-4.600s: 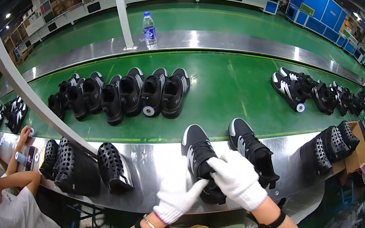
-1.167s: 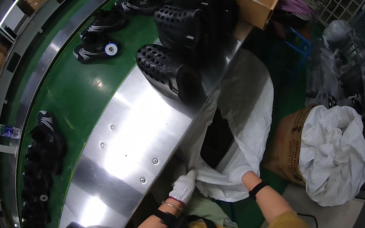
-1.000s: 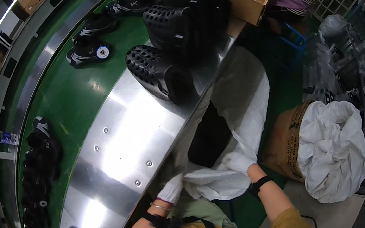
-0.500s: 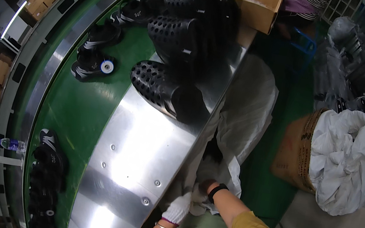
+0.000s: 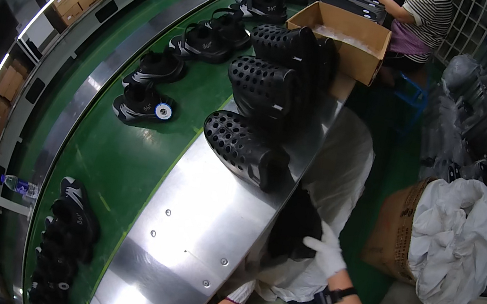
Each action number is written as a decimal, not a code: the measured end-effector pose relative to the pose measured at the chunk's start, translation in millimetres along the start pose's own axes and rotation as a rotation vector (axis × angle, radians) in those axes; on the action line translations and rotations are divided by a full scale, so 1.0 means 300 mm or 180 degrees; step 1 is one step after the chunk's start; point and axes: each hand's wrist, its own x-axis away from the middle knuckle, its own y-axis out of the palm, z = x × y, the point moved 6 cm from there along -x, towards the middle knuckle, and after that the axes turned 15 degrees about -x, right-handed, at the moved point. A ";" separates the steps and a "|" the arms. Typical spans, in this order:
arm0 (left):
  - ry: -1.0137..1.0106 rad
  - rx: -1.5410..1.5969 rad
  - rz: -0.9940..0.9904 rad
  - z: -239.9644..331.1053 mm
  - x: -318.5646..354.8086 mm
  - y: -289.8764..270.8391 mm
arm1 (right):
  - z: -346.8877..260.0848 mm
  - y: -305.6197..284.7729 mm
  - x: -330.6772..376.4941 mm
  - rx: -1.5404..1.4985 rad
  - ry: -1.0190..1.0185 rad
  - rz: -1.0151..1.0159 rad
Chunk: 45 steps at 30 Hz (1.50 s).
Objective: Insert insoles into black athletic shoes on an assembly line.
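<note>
My right hand [image 5: 326, 252], in a white glove, grips the side of a black object [image 5: 297, 226] at the mouth of a large white sack [image 5: 338, 162]. That object is too dark to name; it looks rounded and bulky. My left hand [image 5: 241, 292], also gloved, is low beside the metal table edge, and its fingers are hidden. On the metal tabletop [image 5: 195, 202] stand several black clog-like pieces with round holes; the nearest perforated piece [image 5: 238, 144] lies toe to the left, just beyond my hands.
Black sneakers [image 5: 144, 105] line the green conveyor belt [image 5: 115, 175] on the left. An open cardboard box [image 5: 366, 48] sits at the table's far end, near a person in a striped top [image 5: 426, 18]. To the right stands a carton [image 5: 396, 228] with a white bag [image 5: 456, 241].
My right hand has come up and to the right, out from the white sack's folds, and is now on the black object. My left hand has sunk lower behind the table edge. The view has shifted.
</note>
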 end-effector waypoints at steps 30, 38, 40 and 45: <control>-0.0766 0.5023 -0.0441 0.377 -0.096 -0.750 | -0.662 0.511 0.427 0.1489 -0.2166 -0.0750; -0.0944 0.4294 0.0142 0.217 -0.041 -0.743 | -0.860 0.788 0.047 0.1591 -0.2364 -0.0821; -0.0999 0.3987 0.0055 0.205 -0.004 -0.734 | -0.776 0.773 -0.089 0.2127 -0.2351 -0.0534; -0.1248 0.3947 0.0214 0.136 0.036 -0.688 | -0.670 0.732 -0.159 0.2358 -0.1987 -0.0051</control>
